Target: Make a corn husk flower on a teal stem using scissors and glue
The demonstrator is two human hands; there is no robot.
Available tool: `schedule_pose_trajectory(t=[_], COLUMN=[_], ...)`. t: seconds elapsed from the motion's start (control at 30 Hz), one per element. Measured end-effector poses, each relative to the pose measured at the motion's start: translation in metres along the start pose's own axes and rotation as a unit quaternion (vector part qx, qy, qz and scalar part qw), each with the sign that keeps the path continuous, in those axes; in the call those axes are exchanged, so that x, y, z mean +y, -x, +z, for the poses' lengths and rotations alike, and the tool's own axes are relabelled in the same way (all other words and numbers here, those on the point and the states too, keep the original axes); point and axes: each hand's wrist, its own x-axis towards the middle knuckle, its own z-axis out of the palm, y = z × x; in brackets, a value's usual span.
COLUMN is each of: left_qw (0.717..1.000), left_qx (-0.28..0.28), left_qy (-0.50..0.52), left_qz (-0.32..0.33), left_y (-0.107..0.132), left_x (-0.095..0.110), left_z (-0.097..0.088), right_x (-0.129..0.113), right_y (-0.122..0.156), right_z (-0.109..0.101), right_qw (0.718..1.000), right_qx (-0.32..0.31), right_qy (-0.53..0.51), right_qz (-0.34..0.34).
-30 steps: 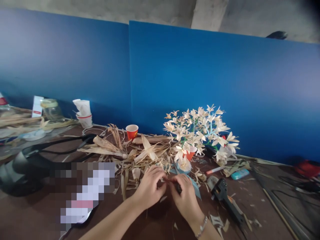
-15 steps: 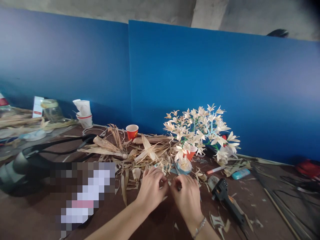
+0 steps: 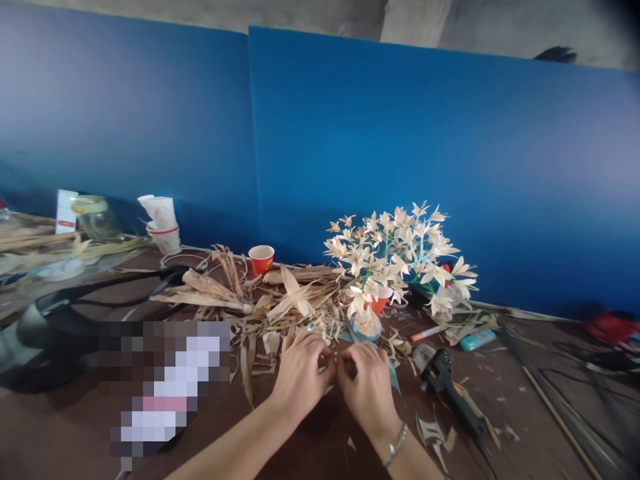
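My left hand (image 3: pixel 305 367) and my right hand (image 3: pixel 364 377) meet over the front middle of the table, fingertips pinched and almost touching. Whatever lies between the fingertips is too small and too covered to name. Just beyond my right hand sits a small blue-rimmed bowl (image 3: pixel 367 328) with pale husk pieces in it. Dry corn husks (image 3: pixel 295 300) are heaped beyond my left hand. Behind the bowl, a bunch of cream husk flowers (image 3: pixel 390 260) stands in a red paper cup (image 3: pixel 380 303). A black glue gun (image 3: pixel 453 393) lies to the right of my right hand.
At the back are another red paper cup (image 3: pixel 261 260), a white cup with tissue (image 3: pixel 164 233) and a glass jar (image 3: pixel 97 219). A turquoise packet (image 3: pixel 479 340) lies at right, near black cables (image 3: pixel 575 380). Husk scraps (image 3: pixel 433 432) litter the front right. A blue partition (image 3: pixel 400 147) closes off the back.
The view has shifted slightly. My right hand's fingertips have come closer to my left hand's. Both hands keep their pinch, and nothing else has visibly moved.
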Motion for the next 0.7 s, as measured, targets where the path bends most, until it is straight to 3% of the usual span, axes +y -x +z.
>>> schedule_pose_trajectory(t=[0.17,0.37,0.53,0.7], left_qw=[0.999,0.998,0.999,0.999], left_qx=[0.021,0.009,-0.002,0.02], left_qy=[-0.02,0.038,0.015,-0.017], left_qz=[-0.033,0.046,0.042,0.022], left_y=[-0.003,-0.004,-0.002,-0.002], left_x=[-0.009,-0.007,0.0,-0.01], left_z=[-0.005,-0.005,-0.004,-0.004], right_x=[0.007,0.009,0.004,0.013], right_y=[0.0,-0.002,-0.001,-0.002], right_z=[-0.002,-0.001,0.001,-0.003], right_qw=[1.0,0.999,0.999,0.996], right_qx=[0.017,-0.016,-0.004,0.015], right_qy=[-0.002,-0.047,0.022,0.092], right_qz=[0.017,-0.018,-0.023,0.002])
